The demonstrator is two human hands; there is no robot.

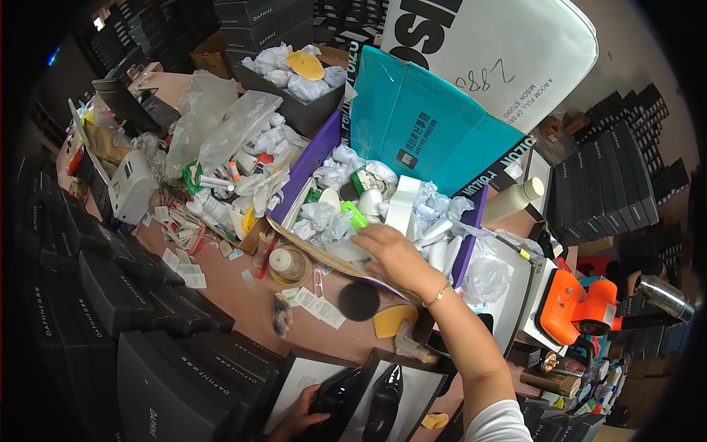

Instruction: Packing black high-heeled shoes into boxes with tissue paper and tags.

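My left hand [300, 414], at the bottom, is closed around a black shiny shoe [339, 398] in a shoebox [305, 373] with white lining. The matching pointed shoe [384, 404] lies to its right in the other half. My right hand [390, 254] reaches over the near edge of a large purple-sided box [471, 236], fingers bent down among crumpled white paper. A bright green plastic piece [354, 216] shows right at its fingers. What these fingers hold, if anything, is hidden. The box's turquoise lid [434, 125] stands up behind.
Stacked black shoeboxes [180, 390] crowd the lower left; more stand at right [604, 184]. On the table are a round jar [283, 261], a black disc [359, 300], paper slips [317, 306] and a yellow sponge [394, 320]. An orange tape dispenser [574, 306] stands right, near a cream bottle [515, 200].
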